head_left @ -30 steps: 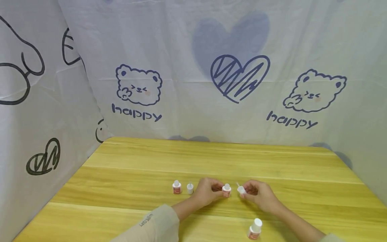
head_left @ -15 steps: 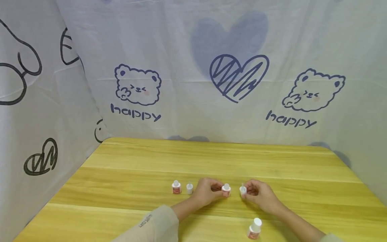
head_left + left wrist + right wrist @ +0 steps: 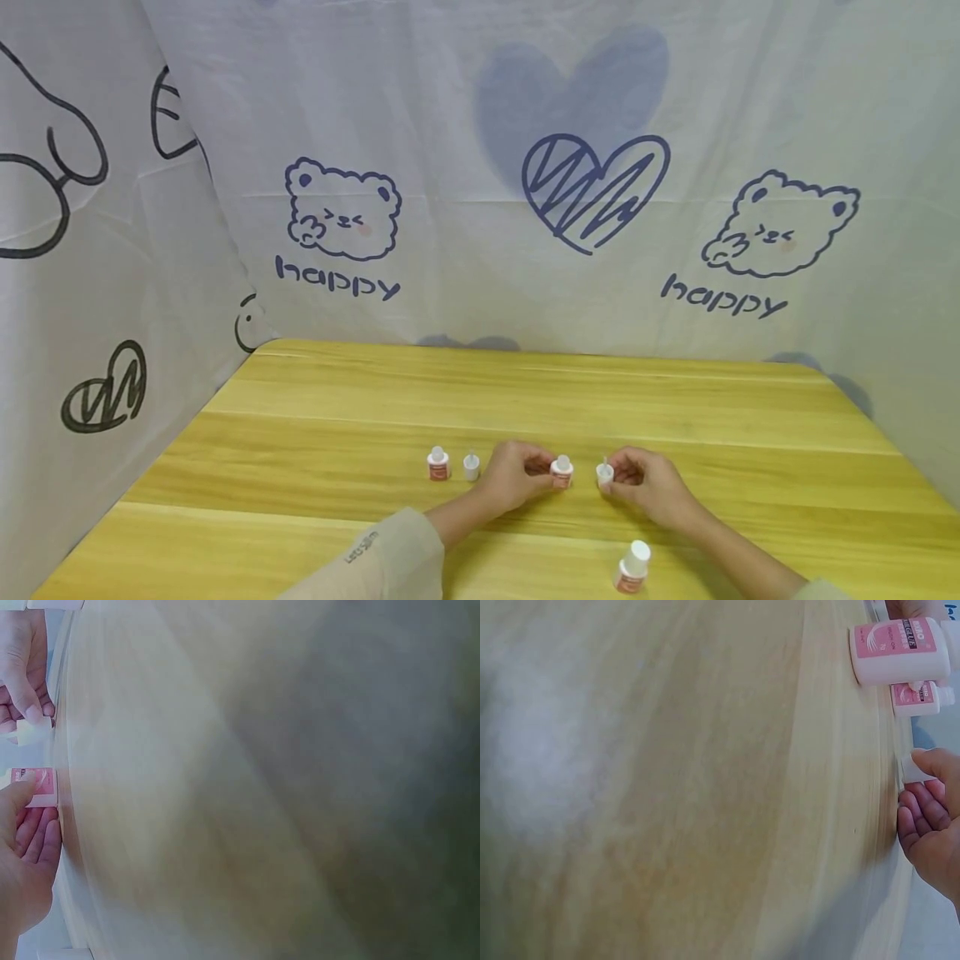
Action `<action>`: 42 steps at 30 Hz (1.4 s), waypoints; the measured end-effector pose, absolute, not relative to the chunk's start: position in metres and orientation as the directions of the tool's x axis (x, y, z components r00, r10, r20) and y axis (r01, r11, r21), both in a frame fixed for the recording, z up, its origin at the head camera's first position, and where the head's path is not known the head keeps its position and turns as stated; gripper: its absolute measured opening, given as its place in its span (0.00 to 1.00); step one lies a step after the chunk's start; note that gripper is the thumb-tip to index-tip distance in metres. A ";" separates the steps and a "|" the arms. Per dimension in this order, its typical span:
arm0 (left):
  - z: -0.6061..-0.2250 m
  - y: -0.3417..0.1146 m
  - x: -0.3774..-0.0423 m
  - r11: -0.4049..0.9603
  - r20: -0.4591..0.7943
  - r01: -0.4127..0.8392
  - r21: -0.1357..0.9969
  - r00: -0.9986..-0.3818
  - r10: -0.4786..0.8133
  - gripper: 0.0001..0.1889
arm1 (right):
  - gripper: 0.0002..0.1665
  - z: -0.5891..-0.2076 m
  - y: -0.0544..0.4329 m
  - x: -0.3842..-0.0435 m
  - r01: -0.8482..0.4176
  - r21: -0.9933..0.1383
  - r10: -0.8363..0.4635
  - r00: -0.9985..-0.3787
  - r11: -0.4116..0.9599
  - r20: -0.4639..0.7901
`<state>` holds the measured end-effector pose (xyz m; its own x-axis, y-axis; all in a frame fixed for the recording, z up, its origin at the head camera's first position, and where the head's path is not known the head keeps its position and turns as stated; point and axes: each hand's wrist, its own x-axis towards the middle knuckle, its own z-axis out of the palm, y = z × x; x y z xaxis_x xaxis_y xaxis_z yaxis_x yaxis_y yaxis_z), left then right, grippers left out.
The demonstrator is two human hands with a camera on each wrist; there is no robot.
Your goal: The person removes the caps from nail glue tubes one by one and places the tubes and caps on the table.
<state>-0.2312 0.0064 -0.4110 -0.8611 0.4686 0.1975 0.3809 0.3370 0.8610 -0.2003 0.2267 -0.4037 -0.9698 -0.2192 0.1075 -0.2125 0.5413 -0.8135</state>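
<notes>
1. Left hand (image 3: 513, 477): fingers pinch an upright red-labelled bottle (image 3: 561, 477) on the desk (image 3: 525, 400).
2. Right hand (image 3: 651, 485): fingers pinch a white cap (image 3: 603, 476), its thin stem pointing up.
3. The cap sits just right of the bottle, apart, long axes roughly parallel.

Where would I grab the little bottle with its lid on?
Probably pinch the bottle around its label, below the white cap. Come from the right: the right hand is closer. It stands upright with nothing touching its sides, so there seems room to wrap around it.
</notes>
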 end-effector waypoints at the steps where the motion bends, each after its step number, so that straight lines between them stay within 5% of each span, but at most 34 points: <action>1: -0.411 0.006 -0.231 0.339 0.195 0.379 0.861 -0.862 0.468 0.09 | 0.12 -0.404 0.227 -0.200 -0.214 -0.813 -0.221 -0.969 0.541 0.108; 42: -0.411 0.003 -0.226 0.316 0.178 0.335 0.888 -0.883 0.435 0.14 | 0.13 -0.406 0.231 -0.198 -0.271 -0.794 -0.272 -0.952 0.544 0.138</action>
<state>-0.2261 0.0028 -0.4113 -0.8826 0.4351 0.1782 0.3349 0.3159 0.8877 -0.1982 0.2313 -0.4062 -0.9523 -0.2720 0.1384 -0.2708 0.5439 -0.7943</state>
